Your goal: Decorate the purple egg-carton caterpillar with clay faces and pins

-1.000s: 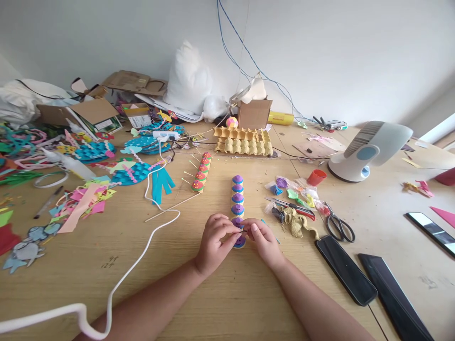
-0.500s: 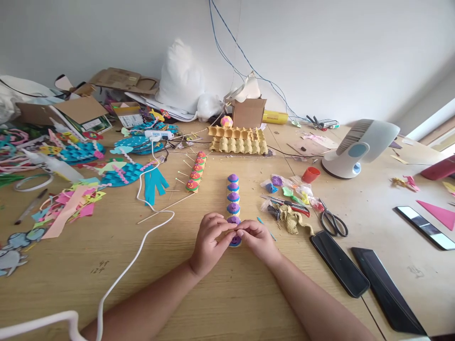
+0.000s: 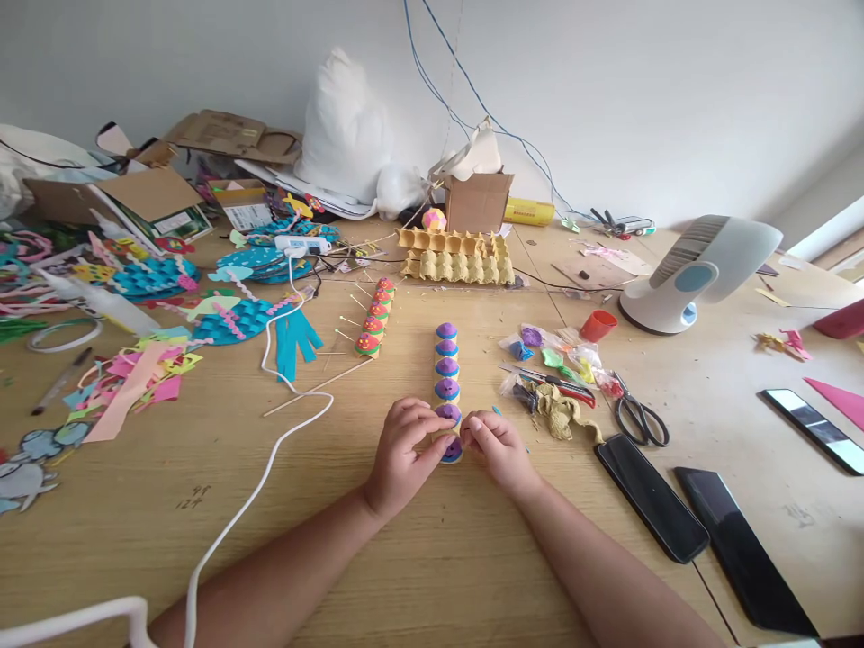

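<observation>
In front of me lies an egg-carton strip [image 3: 447, 367], its row of several bumps coated purple on top and blue round the base. My left hand [image 3: 410, 450] is at the left side of its near end, thumb and forefinger held apart with nothing visible between them. Close by on the right, my right hand [image 3: 498, 450] is closed in a pinch; what its fingertips hold, if anything, is too small to make out. Part of a thin blue tool [image 3: 498, 410] shows behind the right hand. A second strip [image 3: 375, 319], red and green with pins along its left side, lies farther back.
Right of the strip lie bagged coloured clay [image 3: 552, 358], a red-handled cutter [image 3: 571, 389], scissors [image 3: 641, 421] and a black phone [image 3: 652, 498]. A white cable [image 3: 270, 459] runs along the left. Egg cartons [image 3: 465, 264] and a white fan [image 3: 698, 270] stand farther back.
My hands have come apart: earlier their fingertips met above the near end of the purple strip. The right hand has shifted slightly right, and the view has turned a little.
</observation>
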Motion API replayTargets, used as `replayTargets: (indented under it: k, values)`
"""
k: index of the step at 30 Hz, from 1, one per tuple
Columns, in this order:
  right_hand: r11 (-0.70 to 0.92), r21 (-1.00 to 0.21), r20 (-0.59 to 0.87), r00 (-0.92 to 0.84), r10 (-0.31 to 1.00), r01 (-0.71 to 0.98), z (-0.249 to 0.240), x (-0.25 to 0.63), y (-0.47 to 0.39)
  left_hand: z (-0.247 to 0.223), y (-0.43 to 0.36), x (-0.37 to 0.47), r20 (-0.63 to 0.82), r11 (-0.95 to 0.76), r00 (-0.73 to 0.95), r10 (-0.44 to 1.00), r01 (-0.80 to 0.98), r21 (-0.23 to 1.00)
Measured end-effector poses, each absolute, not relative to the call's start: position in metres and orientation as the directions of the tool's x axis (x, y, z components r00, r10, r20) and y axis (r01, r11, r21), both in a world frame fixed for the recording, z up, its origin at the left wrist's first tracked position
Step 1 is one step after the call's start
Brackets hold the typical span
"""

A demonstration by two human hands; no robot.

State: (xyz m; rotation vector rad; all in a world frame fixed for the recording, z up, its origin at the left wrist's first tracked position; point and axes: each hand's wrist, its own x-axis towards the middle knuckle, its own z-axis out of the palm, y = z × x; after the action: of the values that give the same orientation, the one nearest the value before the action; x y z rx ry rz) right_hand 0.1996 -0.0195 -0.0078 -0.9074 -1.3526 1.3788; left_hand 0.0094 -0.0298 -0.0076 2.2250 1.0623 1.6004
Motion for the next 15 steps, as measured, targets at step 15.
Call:
replayTargets:
  k: [15]
  values:
    - [-0.098,-0.955,-0.063,-0.13,0.99,-0.279,-0.018,0.2,-0.017,-0.006,-0.03,0.01,0.725,-0.702,0.14,0.674,0.428,0.57]
